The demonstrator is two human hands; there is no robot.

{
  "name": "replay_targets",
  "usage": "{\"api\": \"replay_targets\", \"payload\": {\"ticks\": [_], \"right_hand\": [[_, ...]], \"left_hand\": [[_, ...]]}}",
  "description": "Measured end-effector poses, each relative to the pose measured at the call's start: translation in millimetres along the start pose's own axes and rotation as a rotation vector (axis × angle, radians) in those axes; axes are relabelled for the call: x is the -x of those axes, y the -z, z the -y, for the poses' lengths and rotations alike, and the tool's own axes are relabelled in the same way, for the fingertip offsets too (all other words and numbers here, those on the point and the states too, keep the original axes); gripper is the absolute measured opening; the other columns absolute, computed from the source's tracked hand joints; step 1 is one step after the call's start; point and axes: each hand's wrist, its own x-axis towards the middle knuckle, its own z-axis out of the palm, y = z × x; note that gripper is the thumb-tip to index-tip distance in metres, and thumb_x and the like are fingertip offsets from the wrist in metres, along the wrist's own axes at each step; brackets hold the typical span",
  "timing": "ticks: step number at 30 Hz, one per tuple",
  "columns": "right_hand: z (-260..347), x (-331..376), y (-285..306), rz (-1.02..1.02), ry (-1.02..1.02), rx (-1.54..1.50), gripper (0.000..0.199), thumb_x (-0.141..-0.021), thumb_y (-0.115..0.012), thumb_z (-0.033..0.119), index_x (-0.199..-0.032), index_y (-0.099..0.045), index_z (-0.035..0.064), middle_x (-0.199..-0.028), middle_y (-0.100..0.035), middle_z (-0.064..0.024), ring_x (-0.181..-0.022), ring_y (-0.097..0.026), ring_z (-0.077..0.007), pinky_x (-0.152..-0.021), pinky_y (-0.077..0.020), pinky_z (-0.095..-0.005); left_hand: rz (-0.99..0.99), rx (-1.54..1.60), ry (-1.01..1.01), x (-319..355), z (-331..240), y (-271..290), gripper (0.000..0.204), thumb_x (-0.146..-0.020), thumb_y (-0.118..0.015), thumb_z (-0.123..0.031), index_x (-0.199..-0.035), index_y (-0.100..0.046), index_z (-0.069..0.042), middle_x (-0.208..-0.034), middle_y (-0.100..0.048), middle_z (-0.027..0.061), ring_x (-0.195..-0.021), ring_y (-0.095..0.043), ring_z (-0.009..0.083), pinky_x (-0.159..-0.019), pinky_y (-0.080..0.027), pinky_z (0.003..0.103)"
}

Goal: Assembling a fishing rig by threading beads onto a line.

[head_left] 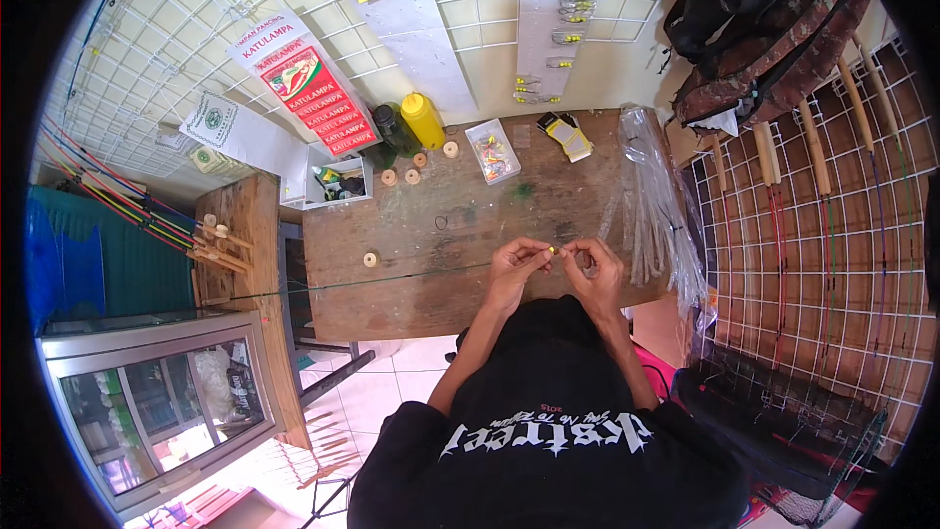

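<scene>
My left hand [516, 264] and my right hand [590, 266] meet over the wooden workbench [411, 235], fingertips pinched together around a tiny yellow bead [553, 250]. A thin dark rod or line [392, 278] runs from my left hand out to the left across the bench. Both hands hover just above the bench's near edge, in front of my black shirt.
On the bench: a yellow bottle [423, 120], a dark bottle [394, 129], several small wooden spools [401, 176], a clear compartment box [493, 151], a white tray [338, 181], clear plastic bags [656, 196]. Rods lean at left [147, 216] and hang on the right wall grid [822, 186]. A glass cabinet [166, 402] stands at lower left.
</scene>
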Motion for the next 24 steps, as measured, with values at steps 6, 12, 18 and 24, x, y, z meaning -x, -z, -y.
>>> {"api": "replay_targets", "payload": {"ticks": [6, 12, 18, 24], "right_hand": [[-2.9, 1.2, -2.2, 0.005, 0.026, 0.013, 0.008, -0.073, -0.066, 0.003, -0.079, -0.061, 0.0017, -0.074, -0.06, -0.0072, -0.061, -0.051, -0.0183, -0.056, -0.0404, -0.0303], [-5.5, 1.9, -4.0, 0.012, 0.007, 0.008, 0.008, -0.072, -0.067, 0.003, -0.077, -0.06, 0.0009, -0.07, -0.059, -0.0081, -0.061, -0.052, -0.0186, -0.057, -0.0418, -0.031], [-3.3, 1.6, -3.0, 0.021, -0.015, 0.012, 0.008, -0.072, -0.067, 0.003, -0.075, -0.06, 0.0004, -0.069, -0.058, -0.0084, -0.061, -0.053, -0.0185, -0.058, -0.0425, -0.031], [-2.6, 0.0, -3.1, 0.027, -0.016, 0.013, 0.009, -0.072, -0.068, 0.004, -0.075, -0.06, -0.0001, -0.068, -0.058, -0.0088, -0.062, -0.054, -0.0182, -0.058, -0.0432, -0.0305]], "left_hand": [[-0.007, -0.012, 0.012, 1.3, -1.1, -0.7, 0.016, -0.082, -0.067, -0.004, -0.096, -0.063, 0.001, -0.084, -0.065, 0.0074, -0.072, -0.06, 0.0132, -0.067, -0.049, 0.026], [-0.007, -0.026, -0.005, 0.6, 1.0, -0.2, 0.016, -0.081, -0.067, -0.004, -0.095, -0.063, 0.001, -0.085, -0.065, 0.0074, -0.072, -0.06, 0.0129, -0.066, -0.049, 0.026], [-0.008, -0.002, -0.005, 1.2, -1.1, -2.1, 0.016, -0.081, -0.068, -0.004, -0.095, -0.063, 0.002, -0.085, -0.065, 0.0073, -0.073, -0.06, 0.0125, -0.066, -0.049, 0.026], [-0.006, -0.013, -0.004, -0.2, 0.2, -1.9, 0.017, -0.081, -0.068, -0.004, -0.095, -0.063, 0.002, -0.086, -0.065, 0.0082, -0.074, -0.059, 0.0126, -0.068, -0.049, 0.025]]}}
